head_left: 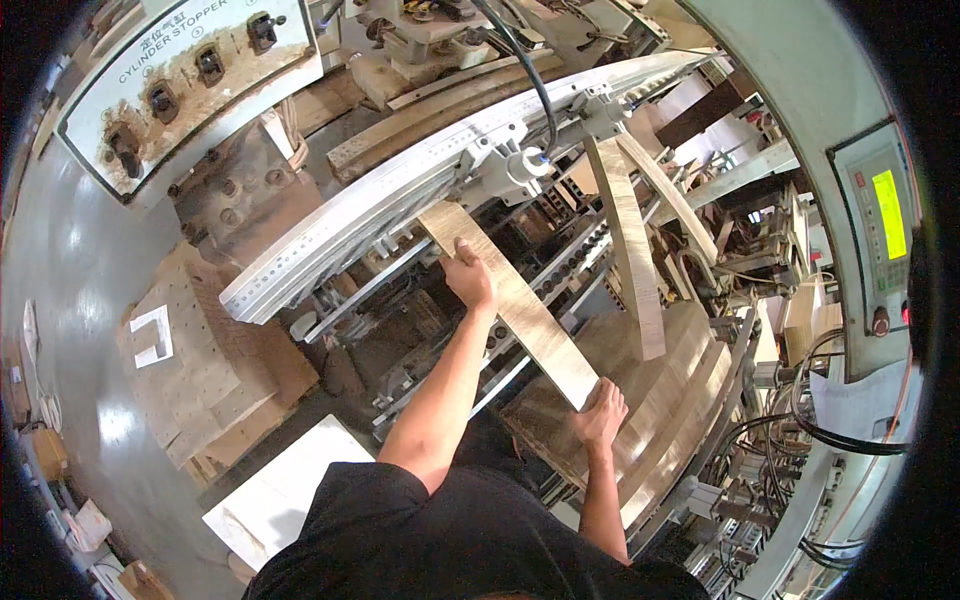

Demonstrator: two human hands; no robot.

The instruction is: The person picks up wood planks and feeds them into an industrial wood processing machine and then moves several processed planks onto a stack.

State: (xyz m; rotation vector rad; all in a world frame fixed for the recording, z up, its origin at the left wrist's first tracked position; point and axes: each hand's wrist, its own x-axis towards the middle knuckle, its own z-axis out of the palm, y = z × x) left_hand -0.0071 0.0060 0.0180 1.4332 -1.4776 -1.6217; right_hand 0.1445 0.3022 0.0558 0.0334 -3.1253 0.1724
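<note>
The hands (470, 279) (600, 412) hide parts of the long wooden board (527, 310), and the lower edge cuts off the black shirt (480, 530)

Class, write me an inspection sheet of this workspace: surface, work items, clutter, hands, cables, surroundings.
Surface: long metal beam crosses the machine diagonally.
Work items: pale board, held; second board to its right.
Clutter: white panel lower left; perforated wooden stack at left.
Hands: left hand grips the board's left edge; right hand grips its near end.
Cables: black loops lower right.
Surroundings: switch box upper left; lit display at right.
</note>
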